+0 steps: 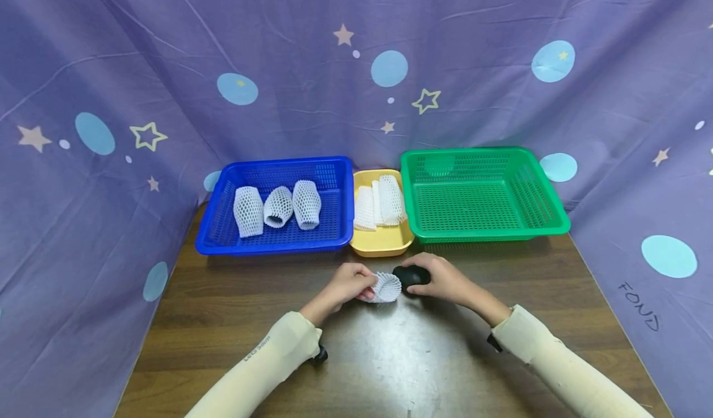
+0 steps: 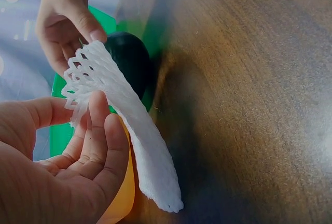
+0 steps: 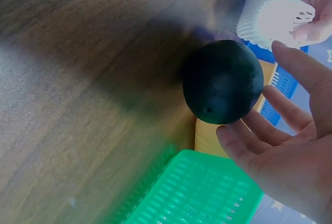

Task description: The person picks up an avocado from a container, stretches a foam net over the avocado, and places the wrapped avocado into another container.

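My left hand [image 1: 349,283] pinches the edge of a white foam net sleeve [image 1: 387,288], its open end facing right. In the left wrist view the sleeve [image 2: 140,125] hangs down in a long, flattened shape from the fingers. My right hand [image 1: 440,277] grips a smooth, dark oval fruit [image 1: 412,276], blackish green, right beside the sleeve's mouth. A small spot shows on the rounded end of the fruit [image 3: 223,81] in the right wrist view, with thumb and fingers curved round its far side. Both hands are low over the wooden table [image 1: 390,356].
Behind the hands a blue basket [image 1: 278,246] contains several white net sleeves, one with something dark inside. A small yellow tray [image 1: 381,243] between the baskets holds flat net sleeves. A green basket [image 1: 484,232] stands at right. A purple patterned curtain [image 1: 312,96] surrounds the table.
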`<move>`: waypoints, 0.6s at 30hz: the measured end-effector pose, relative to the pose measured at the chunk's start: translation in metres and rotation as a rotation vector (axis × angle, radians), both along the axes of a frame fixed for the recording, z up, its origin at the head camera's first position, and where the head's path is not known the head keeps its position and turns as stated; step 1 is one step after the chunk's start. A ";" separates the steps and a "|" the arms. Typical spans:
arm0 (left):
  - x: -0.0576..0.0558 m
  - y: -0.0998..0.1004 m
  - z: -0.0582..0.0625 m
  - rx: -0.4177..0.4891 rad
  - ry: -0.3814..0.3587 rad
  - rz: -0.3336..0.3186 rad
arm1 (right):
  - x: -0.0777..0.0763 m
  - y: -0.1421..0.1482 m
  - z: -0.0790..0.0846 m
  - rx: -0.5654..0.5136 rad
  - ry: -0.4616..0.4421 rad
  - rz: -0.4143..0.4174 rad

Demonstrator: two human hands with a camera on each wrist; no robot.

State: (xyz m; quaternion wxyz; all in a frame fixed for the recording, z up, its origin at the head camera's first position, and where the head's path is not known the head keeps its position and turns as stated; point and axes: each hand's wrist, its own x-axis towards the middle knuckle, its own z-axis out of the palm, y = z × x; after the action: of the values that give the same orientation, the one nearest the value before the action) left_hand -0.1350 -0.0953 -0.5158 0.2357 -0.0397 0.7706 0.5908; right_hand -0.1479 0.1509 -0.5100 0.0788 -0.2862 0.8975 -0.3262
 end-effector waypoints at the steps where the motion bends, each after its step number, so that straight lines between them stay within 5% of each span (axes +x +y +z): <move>1: 0.000 0.000 0.000 -0.001 -0.001 -0.001 | 0.000 0.000 -0.001 0.002 0.000 0.000; 18: 0.001 0.000 0.000 0.008 0.004 0.001 | 0.000 -0.002 -0.013 0.025 0.017 -0.007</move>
State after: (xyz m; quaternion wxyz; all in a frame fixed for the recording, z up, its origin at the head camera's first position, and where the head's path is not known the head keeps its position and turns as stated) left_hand -0.1339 -0.0955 -0.5154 0.2341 -0.0378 0.7685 0.5942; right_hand -0.1479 0.1485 -0.5226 0.0737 -0.2847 0.9031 -0.3128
